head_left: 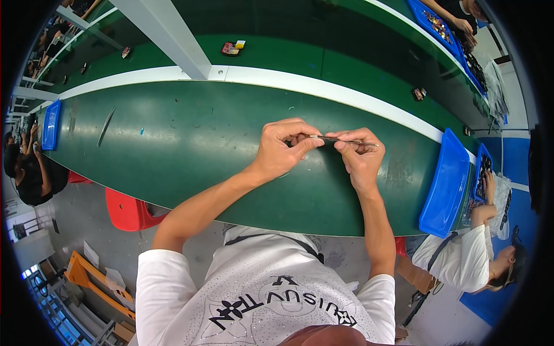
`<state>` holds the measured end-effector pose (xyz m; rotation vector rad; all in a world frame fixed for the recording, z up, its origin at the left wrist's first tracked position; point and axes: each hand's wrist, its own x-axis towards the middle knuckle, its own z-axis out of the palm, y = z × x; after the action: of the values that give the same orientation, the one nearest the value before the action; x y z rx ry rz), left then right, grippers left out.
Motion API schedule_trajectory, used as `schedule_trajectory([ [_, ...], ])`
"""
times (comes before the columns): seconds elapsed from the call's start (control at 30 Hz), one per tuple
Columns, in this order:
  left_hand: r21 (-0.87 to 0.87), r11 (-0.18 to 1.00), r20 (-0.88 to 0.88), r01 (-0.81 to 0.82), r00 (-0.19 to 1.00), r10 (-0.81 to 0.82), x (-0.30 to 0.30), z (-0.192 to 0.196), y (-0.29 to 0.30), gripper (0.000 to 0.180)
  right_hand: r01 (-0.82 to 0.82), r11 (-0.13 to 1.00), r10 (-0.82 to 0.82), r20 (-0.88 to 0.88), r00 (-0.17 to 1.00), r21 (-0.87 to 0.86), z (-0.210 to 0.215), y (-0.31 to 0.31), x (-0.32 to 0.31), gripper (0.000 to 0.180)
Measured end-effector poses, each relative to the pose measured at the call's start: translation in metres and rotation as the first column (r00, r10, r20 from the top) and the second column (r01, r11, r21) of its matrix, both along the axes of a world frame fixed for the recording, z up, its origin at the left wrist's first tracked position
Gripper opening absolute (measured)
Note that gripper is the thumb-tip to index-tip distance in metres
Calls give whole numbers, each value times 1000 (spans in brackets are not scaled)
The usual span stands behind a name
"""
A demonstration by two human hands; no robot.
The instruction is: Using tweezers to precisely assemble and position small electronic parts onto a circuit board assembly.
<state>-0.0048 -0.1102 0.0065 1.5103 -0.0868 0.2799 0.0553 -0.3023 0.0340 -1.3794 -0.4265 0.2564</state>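
Over the green worktable (190, 144), both my hands are raised and brought close together in front of me. Between them runs a thin, dark, rod-like piece (330, 138) with shiny ends, lying almost level. My left hand (284, 147) pinches its left end between thumb and fingertips. Closed around its right part is my right hand (360, 155), thumb below and fingers above, with the tip sticking out past the fingers. The piece is too small to name.
Left on the table lie a slim metallic strip (106, 126) and a tiny blue bit (142, 131). Blue trays (445, 183) (51, 125) stand at both ends. Beyond a white rail (277, 80), a green belt carries small parts (232, 48). A co-worker (461, 254) sits at right; a red stool (128, 210) stands left.
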Motion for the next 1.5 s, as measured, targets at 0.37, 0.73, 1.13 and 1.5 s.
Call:
schedule_trajectory([
  [0.37,18,1000,14,-20,1000,19,-1,-1,-1,8,16,999,-15,3,1000,-35,-4,2,-3,9],
  [0.73,47,998,26,-34,999,33,-1,-2,0,7,-3,1000,3,17,1000,-19,-2,3,-3,10],
  [1.13,28,999,21,-20,1000,20,0,-2,2,7,-4,1000,5,13,1000,-14,-2,3,-3,12],
  [1.5,11,1000,18,2,1000,-2,0,-2,3,7,-1,1000,2,15,1000,-21,-2,4,-4,11],
])
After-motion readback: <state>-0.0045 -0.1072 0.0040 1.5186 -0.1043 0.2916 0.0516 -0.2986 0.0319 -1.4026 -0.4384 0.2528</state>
